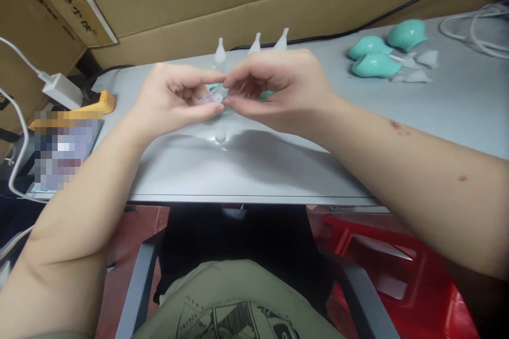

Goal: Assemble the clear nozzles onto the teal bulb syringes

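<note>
**Clear part held between two hands, grey table**

Item: clear part [210,98]. Small, transparent, colourless plastic; shape hard to make out, since it is blurred and mostly covered by fingers. A patch of teal [265,95] shows behind the fingers, at 3 o'clock of the part; whether it belongs to the part cannot be told.

Position: above the table [278,169], near its middle, raised off the surface. A second small clear piece [220,136] stands on the table at 6 o'clock of the held one, apart from it.

Grip: left hand [175,98] pinches the part narrowly between thumb and forefinger, tips at 9 o'clock of it. Right hand [278,90] meets it from 3 o'clock, fingers curled in and closed on the same part or just touching it; the exact contact is hidden.

Surroundings: three white nozzles [254,45] stand upright in a row at 12 o'clock, partly hidden by the hands. Three teal bulbs [377,58] lie at 2 o'clock, well apart, with clear scraps [417,66] beside them. White cable [477,32] at the far right edge, cut off. Charger [61,90] and yellow object [101,101] at 9 o'clock. Cardboard [238,0] behind the table. Red crate [397,270] at 5 o'clock, below table level.
</note>
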Available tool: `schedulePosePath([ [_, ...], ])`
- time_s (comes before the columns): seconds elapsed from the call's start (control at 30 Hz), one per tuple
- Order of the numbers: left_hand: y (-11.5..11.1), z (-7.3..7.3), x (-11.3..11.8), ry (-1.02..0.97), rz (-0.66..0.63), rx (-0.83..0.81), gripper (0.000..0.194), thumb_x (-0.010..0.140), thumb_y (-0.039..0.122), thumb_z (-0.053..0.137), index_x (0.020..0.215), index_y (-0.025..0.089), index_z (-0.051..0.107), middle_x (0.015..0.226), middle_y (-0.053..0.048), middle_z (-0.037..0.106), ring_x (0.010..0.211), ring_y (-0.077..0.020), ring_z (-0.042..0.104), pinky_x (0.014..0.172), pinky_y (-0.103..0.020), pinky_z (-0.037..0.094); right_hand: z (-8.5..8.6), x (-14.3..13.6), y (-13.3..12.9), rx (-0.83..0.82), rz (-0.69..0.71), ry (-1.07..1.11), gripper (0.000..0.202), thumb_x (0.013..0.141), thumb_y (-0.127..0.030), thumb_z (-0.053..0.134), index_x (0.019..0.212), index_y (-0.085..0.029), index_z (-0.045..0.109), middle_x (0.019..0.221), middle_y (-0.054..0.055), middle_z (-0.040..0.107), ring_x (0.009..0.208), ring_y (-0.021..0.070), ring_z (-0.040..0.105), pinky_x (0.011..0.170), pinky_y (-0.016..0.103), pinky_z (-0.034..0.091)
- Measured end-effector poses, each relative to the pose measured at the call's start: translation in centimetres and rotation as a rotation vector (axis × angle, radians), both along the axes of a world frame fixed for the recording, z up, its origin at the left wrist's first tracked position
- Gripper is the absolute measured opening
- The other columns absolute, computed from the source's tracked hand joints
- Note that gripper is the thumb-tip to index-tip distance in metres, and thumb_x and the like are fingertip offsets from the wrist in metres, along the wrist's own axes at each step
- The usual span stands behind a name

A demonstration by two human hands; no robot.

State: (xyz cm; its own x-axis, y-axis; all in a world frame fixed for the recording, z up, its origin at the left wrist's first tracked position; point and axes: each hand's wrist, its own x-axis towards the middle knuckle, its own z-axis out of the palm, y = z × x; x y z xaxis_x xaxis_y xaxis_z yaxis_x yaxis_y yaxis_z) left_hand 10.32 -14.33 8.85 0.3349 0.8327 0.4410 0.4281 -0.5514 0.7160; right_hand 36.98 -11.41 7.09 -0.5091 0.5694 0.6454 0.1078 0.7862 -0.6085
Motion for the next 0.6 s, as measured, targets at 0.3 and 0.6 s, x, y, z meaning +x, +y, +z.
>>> schedulePosePath([
  [0.3, -1.0, 1.0, 0.7, 0.025, -0.072, -0.172, 0.042, 0.085, 0.051, 0.119, 0.104, 0.022, 0.095, 0.072, -0.001, 0.078, 0.063, -0.0212, 0.076, 0.062, -0.038, 0.067, -0.3, -0.1, -0.1, 0.172, -0.024, -0.108, 0.024, 0.114, -0.044, 0.079, 0.095, -0.032, 0.087, 0.115, 0.009, 0.085, 0.117, 0.0304, 0.082, 0.103, 0.043, 0.069],
  [0.6, -0.8, 0.8, 0.2, 0.037, -0.057, -0.278, 0.056, 0.078, 0.046, 0.125, 0.111, 0.017, 0.092, 0.079, -0.002, 0.083, 0.070, -0.0229, 0.084, 0.061, -0.035, 0.068, -0.9, 0.5, 0.3, 0.336, 0.016, -0.221, 0.033, 0.123, -0.047, 0.064, 0.100, -0.032, 0.083, 0.119, 0.007, 0.085, 0.106, 0.0255, 0.080, 0.101, 0.042, 0.068],
])
